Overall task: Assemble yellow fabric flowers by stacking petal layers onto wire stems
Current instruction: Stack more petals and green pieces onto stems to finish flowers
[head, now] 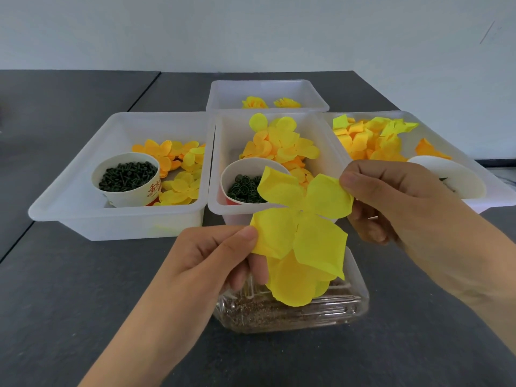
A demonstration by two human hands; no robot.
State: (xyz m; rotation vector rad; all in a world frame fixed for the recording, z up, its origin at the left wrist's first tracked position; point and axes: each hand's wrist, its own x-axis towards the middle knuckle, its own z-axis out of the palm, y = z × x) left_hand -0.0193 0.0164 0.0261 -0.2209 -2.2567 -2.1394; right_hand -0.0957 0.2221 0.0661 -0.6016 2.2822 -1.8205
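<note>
While pinched: one petal layer (303, 216), two hands.

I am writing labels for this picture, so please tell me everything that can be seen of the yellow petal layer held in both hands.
The yellow petal layer is one thin, fabric-like piece with four rounded petals meeting at a small centre hole. It is held spread open in the air, facing the camera, above a clear glass dish. The left hand pinches its lower left petal; the right hand pinches its upper right petal. Another yellow petal piece hangs behind it.
</note>
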